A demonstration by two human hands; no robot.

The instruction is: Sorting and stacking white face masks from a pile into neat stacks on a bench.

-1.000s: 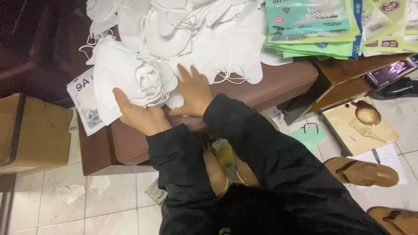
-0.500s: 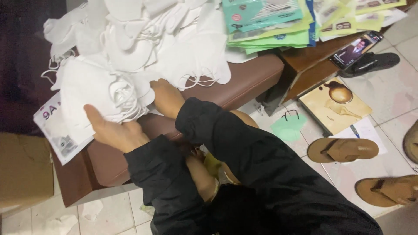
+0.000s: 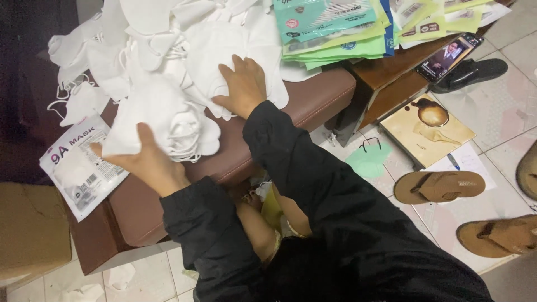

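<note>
Head view: left hand [image 3: 148, 165] palm up, grip closed on a stack of white masks [image 3: 162, 120], soft folded fabric with thin ear loops. Right hand [image 3: 241, 85] flat, fingers spread, pressing a loose mask pile [image 3: 212, 45], no grasp. Both on a brown padded bench [image 3: 319, 98]. Left of the left grip, a flat printed mask pouch [image 3: 78, 168]; beyond the right grip, green packets [image 3: 335, 33].

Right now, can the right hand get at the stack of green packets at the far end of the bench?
Probably yes. The right hand lies flat on the white masks, and the green packets sit just beyond it on the same brown bench, with nothing standing between them. The left hand holds a bunch of masks and is farther away.
</note>
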